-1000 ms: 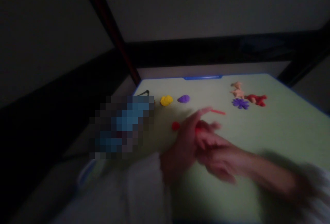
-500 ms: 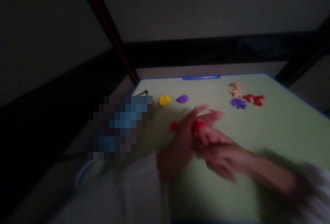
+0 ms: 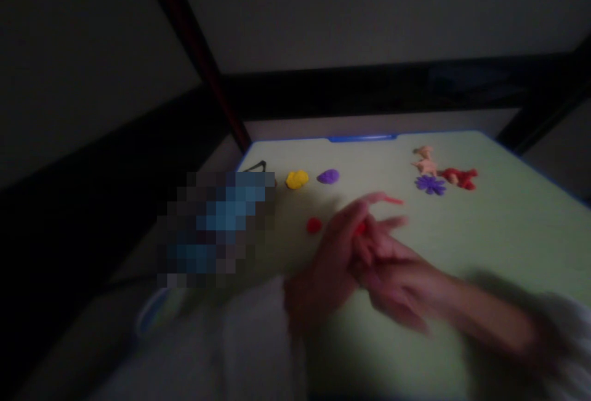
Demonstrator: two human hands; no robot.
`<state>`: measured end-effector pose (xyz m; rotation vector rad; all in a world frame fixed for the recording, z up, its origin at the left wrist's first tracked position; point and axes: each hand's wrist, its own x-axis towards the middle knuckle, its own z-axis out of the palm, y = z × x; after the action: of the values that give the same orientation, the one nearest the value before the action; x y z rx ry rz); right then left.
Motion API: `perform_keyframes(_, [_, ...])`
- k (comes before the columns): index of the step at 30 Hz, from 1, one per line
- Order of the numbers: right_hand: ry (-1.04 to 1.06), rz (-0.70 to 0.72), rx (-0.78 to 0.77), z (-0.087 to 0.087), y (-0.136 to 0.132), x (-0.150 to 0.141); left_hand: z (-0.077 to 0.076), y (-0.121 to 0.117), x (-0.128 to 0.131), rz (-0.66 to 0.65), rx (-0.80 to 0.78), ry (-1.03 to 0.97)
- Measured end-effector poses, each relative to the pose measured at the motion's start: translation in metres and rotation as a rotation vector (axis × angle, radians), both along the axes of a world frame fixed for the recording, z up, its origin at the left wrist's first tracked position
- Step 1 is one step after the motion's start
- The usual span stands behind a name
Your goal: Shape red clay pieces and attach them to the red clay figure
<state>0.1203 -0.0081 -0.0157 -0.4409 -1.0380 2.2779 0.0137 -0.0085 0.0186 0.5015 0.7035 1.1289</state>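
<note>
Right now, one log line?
left hand: against right | right hand: against left | between: red lump, mostly hidden | table: red round piece, red strip, yellow lump

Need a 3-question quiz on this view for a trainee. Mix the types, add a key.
1. Fill in the colour: the held lump, mostly hidden between the left hand and the right hand, is ____.

2. True or false: in the picture, the yellow lump lies to the left of the purple lump.

3. Which of these lies nearest the left hand?
A) purple flower
B) round red piece
C) yellow lump

Key: 1. red; 2. true; 3. B
</note>
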Motion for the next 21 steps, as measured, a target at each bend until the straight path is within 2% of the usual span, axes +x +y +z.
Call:
perform_keyframes(5, [0.059,0.033,0.035,0.0053,0.0024,0.0004,-0.0014,0.0002,-0.0018,-0.026,0.091,0.022])
perform_keyframes(9, [-0.005,0.05,0.045,0.0054,0.0012,0.0004,-0.0002,-0.0026,-0.0026,-0.031,0.163,0.08])
perform_keyframes(16, [-0.079,0.094,0.064,0.0094,0.0017,0.0014,-0.0052,0.0001,-0.0037,-0.079,0.179,0.04])
perform_keyframes(21, [-0.106,0.16,0.1,0.0069,0.0048,0.0038,-0.0068,0.0048,-0.0029,-0.012,0.154,0.101])
